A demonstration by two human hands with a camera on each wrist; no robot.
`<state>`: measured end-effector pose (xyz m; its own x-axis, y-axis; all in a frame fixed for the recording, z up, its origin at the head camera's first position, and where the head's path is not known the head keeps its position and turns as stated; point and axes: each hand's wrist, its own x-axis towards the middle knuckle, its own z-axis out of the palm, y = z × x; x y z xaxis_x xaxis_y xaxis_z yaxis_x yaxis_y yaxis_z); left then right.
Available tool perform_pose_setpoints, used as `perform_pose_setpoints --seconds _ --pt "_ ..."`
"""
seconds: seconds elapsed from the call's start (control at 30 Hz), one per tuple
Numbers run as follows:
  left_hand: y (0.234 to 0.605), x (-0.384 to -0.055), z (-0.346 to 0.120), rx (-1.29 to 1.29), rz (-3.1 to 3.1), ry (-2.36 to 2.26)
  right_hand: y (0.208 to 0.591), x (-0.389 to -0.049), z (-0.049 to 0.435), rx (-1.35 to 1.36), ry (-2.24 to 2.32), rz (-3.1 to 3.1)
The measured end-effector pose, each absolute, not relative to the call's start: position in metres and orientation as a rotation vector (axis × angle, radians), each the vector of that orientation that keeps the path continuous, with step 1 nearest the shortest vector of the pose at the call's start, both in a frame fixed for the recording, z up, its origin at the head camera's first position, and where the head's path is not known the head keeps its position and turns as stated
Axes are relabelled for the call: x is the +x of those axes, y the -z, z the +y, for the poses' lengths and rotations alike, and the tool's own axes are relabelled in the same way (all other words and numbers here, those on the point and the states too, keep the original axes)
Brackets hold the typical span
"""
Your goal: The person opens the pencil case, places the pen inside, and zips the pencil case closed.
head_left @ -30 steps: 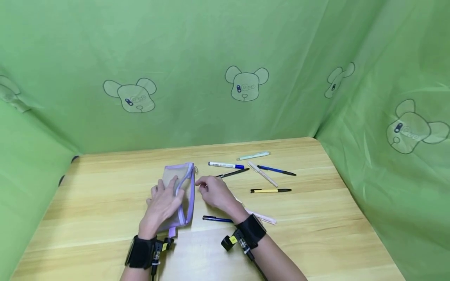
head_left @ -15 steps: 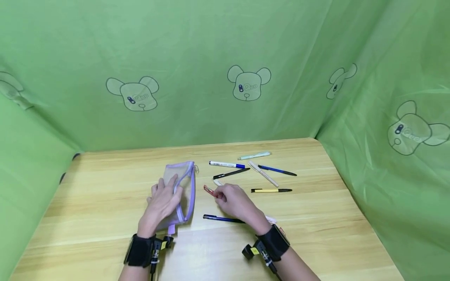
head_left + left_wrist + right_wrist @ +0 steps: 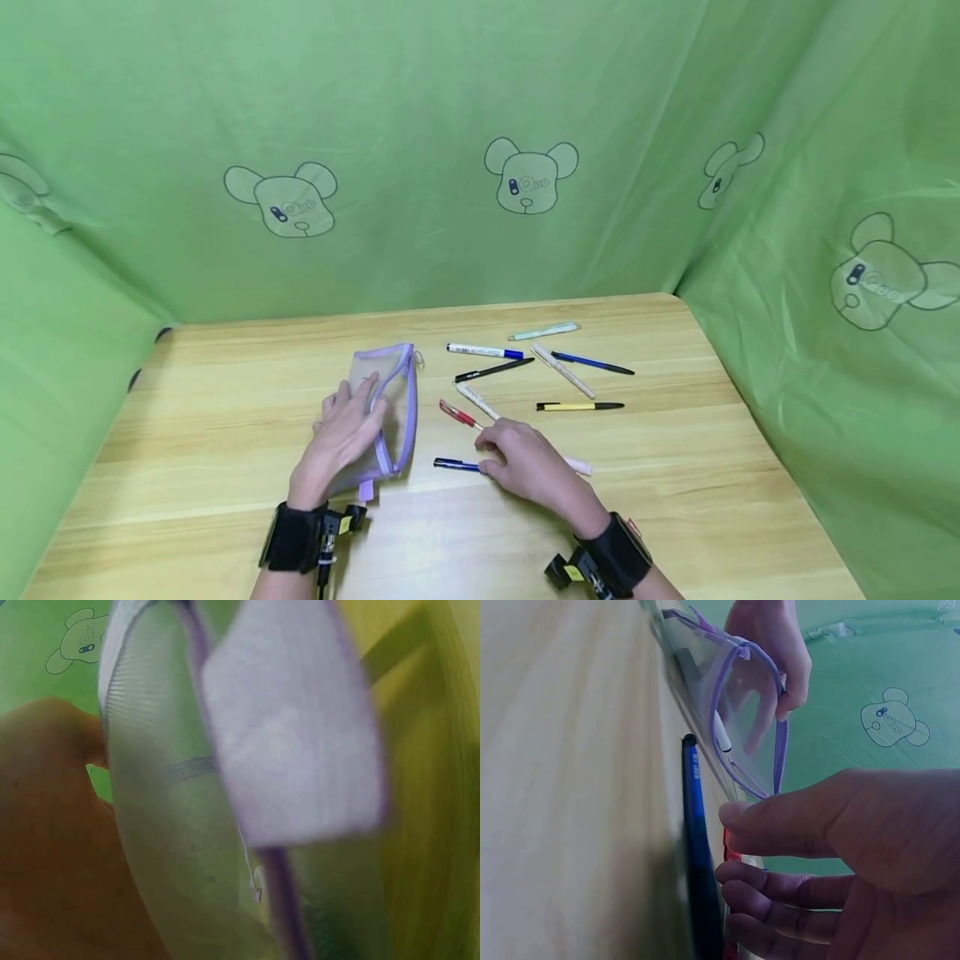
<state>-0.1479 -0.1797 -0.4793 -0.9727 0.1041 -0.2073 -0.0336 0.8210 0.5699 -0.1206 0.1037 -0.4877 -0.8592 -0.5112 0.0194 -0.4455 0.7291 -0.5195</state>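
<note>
A purple-edged mesh pencil case [image 3: 408,417] lies on its side, its zip mouth facing right. My left hand [image 3: 348,425] grips its upper panel, thumb at the rim of the mouth. In the right wrist view, a white-ended pen [image 3: 724,735] shows inside the case. My right hand [image 3: 528,467] is low over the table, thumb and fingers apart beside a blue pen [image 3: 456,464], which it partly covers. A red-capped pen [image 3: 457,412] lies just beyond its fingertips. In the left wrist view, the case's blurred pale tag [image 3: 292,727] hides much of the scene.
Beyond the right hand lie a white pen [image 3: 476,400], a black pen [image 3: 495,369], a blue-capped marker [image 3: 483,351], a yellow pen [image 3: 577,407], a pale pen [image 3: 562,371], a blue pen [image 3: 592,362] and a mint pen [image 3: 543,332]. Green cloth [image 3: 420,150] surrounds the wooden table [image 3: 225,400].
My right hand has moved from the case's mouth rightward and toward me, to the blue pen. The red-capped and white pens have come into view from beneath it. The left hand stays put.
</note>
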Motion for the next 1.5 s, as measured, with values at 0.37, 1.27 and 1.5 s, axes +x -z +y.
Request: perform_pose_setpoints --seconds 0.37,1.27,1.5 --pt "0.48 -0.149 -0.182 0.053 2.767 -0.888 0.498 -0.11 0.111 -0.822 0.653 2.874" --pt "0.478 -0.147 -0.183 0.068 2.756 -0.903 0.497 -0.109 0.103 -0.902 0.662 2.974" --pt "0.478 -0.148 -0.183 0.084 2.76 -0.918 0.491 -0.125 0.097 -0.769 0.925 2.981"
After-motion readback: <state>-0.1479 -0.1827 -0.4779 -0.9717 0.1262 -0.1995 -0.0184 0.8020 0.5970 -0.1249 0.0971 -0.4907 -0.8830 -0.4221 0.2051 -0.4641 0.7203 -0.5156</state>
